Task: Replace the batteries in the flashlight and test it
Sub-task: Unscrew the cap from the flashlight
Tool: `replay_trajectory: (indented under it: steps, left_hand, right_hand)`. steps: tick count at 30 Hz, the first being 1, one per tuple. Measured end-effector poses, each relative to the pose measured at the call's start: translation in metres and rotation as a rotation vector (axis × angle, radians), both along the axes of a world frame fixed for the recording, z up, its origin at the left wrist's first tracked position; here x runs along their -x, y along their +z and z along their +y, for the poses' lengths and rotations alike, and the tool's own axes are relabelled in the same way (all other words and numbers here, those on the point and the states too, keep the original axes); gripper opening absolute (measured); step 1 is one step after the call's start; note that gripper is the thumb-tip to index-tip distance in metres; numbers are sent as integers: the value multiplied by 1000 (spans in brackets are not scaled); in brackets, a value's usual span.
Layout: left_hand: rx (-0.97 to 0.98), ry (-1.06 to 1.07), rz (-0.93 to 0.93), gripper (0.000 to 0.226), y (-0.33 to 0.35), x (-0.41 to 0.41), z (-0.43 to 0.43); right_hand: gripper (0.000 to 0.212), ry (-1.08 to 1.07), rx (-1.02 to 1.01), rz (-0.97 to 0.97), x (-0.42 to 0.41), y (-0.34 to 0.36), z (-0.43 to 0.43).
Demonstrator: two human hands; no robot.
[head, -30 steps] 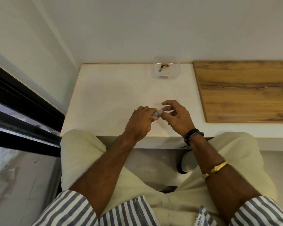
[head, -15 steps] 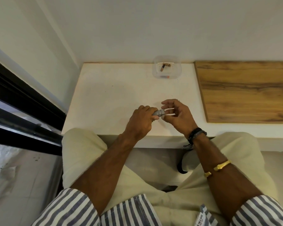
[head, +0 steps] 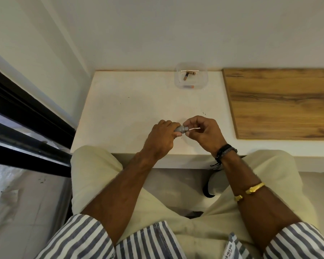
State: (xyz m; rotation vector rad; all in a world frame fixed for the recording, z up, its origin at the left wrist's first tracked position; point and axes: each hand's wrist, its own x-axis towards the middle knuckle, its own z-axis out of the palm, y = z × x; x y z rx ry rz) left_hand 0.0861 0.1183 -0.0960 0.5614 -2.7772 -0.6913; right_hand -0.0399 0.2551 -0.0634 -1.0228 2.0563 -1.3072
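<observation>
Gripping flashlight [head: 180,129] in left hand [head: 162,136], pinching its end with right hand [head: 204,133] over table [head: 129,109] near edge. Likely mid-swap: batteries [head: 187,75] in tub [head: 178,82] at far edge. Yet to test.

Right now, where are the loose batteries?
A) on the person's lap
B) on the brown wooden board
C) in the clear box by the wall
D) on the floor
C: the batteries lie inside the clear box, which stands at the back of the white table against the wall.
</observation>
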Motion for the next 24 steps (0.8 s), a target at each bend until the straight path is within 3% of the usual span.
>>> replay_trajectory:
  steps: [3,7,13,18,21,24]
  left_hand:
    - [0,8,2,29,0,1,1]
    - [11,-2,10,26,-1,1,1]
    - [5,-15,-9,27,1,0,0]
    - [-1,-15,5,25,0,-1,-1]
    - [6,-3,17,28,1,0,1]
    - [11,-4,17,27,0,0,2]
  right_hand:
    - [33,-75,-36,-118,-1,0,-2]
    - [33,-147,-151,-42,-3,-4,-2]
    - [17,-43,-49,-32,1,-4,-1]
    - [29,-4,36,-93,3,-4,2]
    - [33,-56,-11,-157,1,-3,-1]
    - [25,-130,-92,-100,-2,-6,-2]
